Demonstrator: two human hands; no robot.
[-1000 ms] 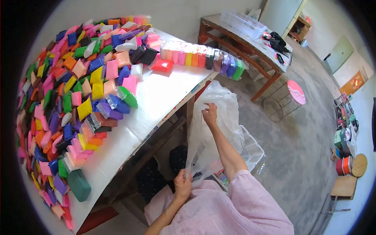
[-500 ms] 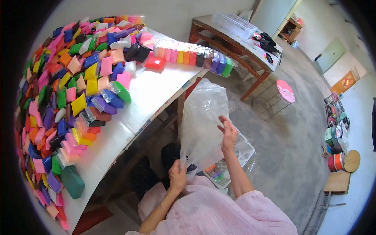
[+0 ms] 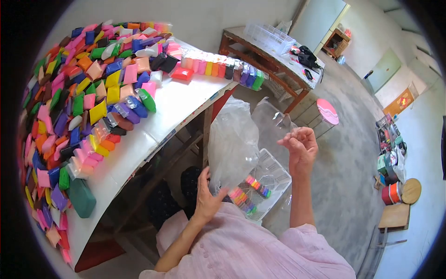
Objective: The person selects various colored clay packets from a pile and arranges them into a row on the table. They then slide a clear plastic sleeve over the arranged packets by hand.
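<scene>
A large, crumpled clear plastic bag (image 3: 232, 144) bulges in front of me, beside the table's edge. Its lower end rests at my left hand (image 3: 207, 199), whose fingers and thumb are spread apart around it rather than closed. Raised to the right, my right hand (image 3: 303, 148) pinches the edge of a smaller clear plastic bag (image 3: 269, 122), which stretches out to the left, thin and see-through. Below the hands stands a white plastic basket (image 3: 281, 179). Inside it lie rows of small multicoloured packets (image 3: 242, 199), partly covered by the large bag.
Heaps of coloured packets (image 3: 111, 93) cover the white-topped table (image 3: 181, 104) at left. A row of packets (image 3: 215, 69) lines its far end, and a dark green case (image 3: 81, 197) lies near me. Beyond are a wooden table (image 3: 297, 83) and a pink stool (image 3: 328, 111).
My right hand has moved right and up, and a smaller clear bag now stretches from it, apart from the large one. The left hand's fingers have loosened. More of the basket shows.
</scene>
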